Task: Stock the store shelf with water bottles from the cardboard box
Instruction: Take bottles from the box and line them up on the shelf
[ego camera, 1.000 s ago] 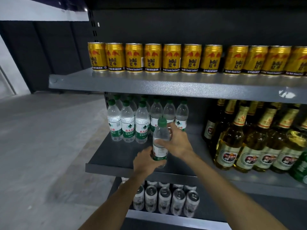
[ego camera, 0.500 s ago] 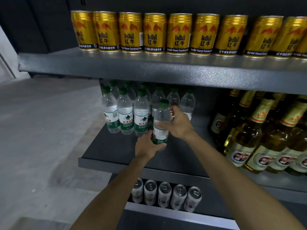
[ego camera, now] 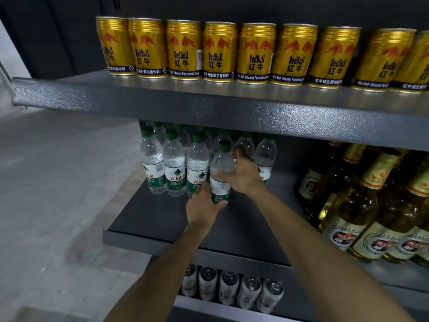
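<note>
You are facing gold cans [ego camera: 219,51] on the top shelf, each showing "RedBull" over "红牛"; the dark band at the base is reading "Red Bull Vitamin Functional Drink" on some, "红牛维生素功能饮料" on others. Below, the water bottles [ego camera: 174,163] are showing green-and-white labels with "农夫山泉" and "饮用纯净水". Beer bottles [ego camera: 343,231] at right are carrying oval labels too blurred to read. Silver cans [ego camera: 228,287] at bottom: nothing legible.
</note>
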A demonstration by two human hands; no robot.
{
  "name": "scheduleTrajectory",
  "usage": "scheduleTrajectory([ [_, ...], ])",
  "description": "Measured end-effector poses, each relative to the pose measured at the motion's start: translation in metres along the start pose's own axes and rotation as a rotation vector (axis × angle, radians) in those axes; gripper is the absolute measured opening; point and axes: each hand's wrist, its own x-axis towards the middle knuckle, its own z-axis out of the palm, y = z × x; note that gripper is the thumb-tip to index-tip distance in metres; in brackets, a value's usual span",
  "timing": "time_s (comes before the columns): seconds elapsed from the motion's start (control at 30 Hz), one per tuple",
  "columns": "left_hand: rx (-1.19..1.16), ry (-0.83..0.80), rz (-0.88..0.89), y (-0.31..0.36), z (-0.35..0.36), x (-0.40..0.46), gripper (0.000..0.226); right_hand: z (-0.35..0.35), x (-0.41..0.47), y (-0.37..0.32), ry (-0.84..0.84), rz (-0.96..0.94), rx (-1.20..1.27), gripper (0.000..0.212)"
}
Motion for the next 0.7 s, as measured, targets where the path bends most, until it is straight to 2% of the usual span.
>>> scheduleTrajectory([
  [0.23,0.015,-0.005,0.004,0.0,0.006,0.007,0.06,0.008,0.011,0.002,0.023,-0.05,-0.056,0.069],
  [0.7,0.091,-0.015,0.015,0.007,0.009,0.023,0.052,0.011,0.035,0.003,0.027,0.011,-0.169,0.077],
])
